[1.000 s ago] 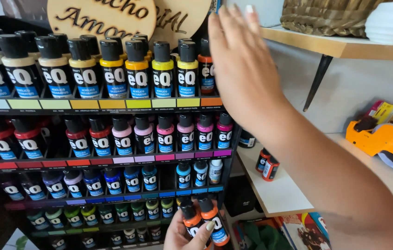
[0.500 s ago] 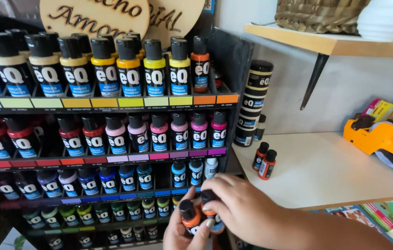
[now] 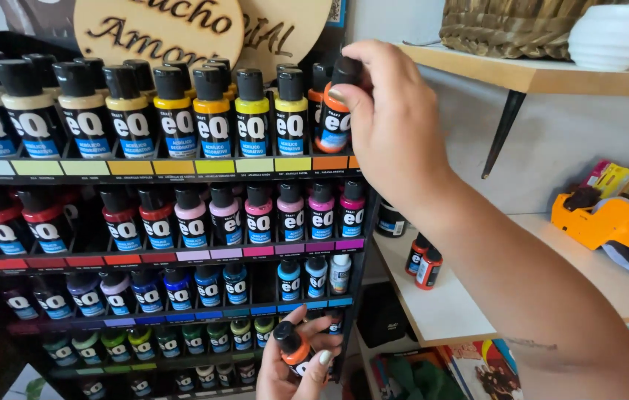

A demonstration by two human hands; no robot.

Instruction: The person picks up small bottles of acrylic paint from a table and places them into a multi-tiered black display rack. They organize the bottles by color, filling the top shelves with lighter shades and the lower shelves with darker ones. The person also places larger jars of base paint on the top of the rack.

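My right hand (image 3: 388,122) is raised to the top shelf of a black paint rack (image 3: 159,167) and grips an orange paint bottle (image 3: 334,130) by its black cap, at the right end of the yellow and orange row. Low in the view, my left hand (image 3: 300,363) holds another orange paint bottle (image 3: 294,347) with a black cap, in front of the rack's lower shelves. The rack holds several rows of small bottles sorted by colour: creams and yellows on top, reds and pinks below, then purples and blues, then greens.
Two small orange bottles (image 3: 424,263) stand on a white shelf (image 3: 463,296) to the right. An orange label gun (image 3: 603,218) lies further right. A wooden shelf (image 3: 551,74) above carries a woven basket and a white bowl. Round wooden signs lean behind the rack.
My right hand went from the top shelf down to my left hand, took one of the two orange bottles held there, and lifted it to the top shelf. My left hand now holds one bottle.
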